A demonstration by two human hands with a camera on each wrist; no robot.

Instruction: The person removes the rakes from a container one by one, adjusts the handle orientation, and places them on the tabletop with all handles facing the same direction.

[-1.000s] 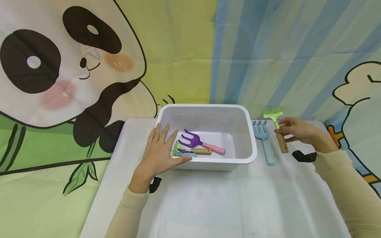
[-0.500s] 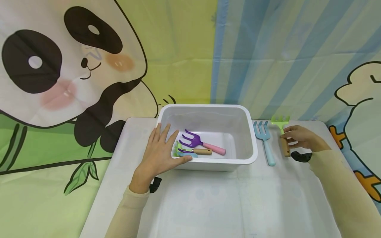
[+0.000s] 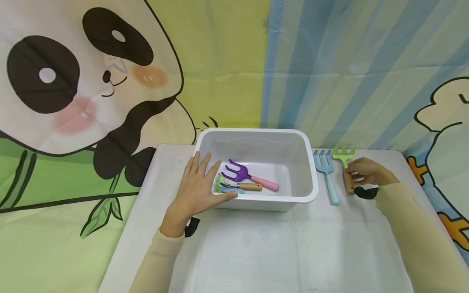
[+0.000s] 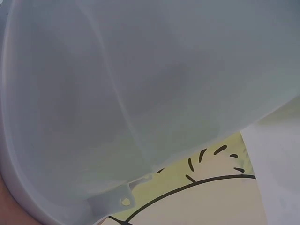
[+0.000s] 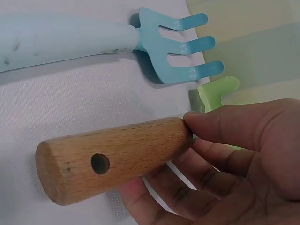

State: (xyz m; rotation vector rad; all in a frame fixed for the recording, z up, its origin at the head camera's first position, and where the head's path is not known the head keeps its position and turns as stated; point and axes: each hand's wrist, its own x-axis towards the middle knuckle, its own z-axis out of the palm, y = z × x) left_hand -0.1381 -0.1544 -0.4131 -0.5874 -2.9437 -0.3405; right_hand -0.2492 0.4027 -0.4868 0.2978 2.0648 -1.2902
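My right hand (image 3: 371,171) holds a small garden rake with a green head (image 3: 343,154) and a wooden handle (image 5: 117,159). The thumb and fingers pinch it near the top of the handle, low over the table in the head view. To its left lies a light blue hand fork (image 3: 332,187), tines toward the back. My left hand (image 3: 196,187) rests on the front-left corner of a white plastic bin (image 3: 264,199), fingers spread and fairly straight. The bin's outer wall (image 4: 140,84) fills most of the left wrist view.
Inside the bin lie a purple fork with a pink handle (image 3: 264,182), a wooden-handled tool (image 3: 250,186) and partly hidden green and blue pieces. The white table (image 3: 256,248) meets a printed curtain (image 3: 227,61) at its back edge.
My right hand has moved the green rake slightly to the right, then lowered it toward the table beside the blue fork. The left hand stays on the bin.
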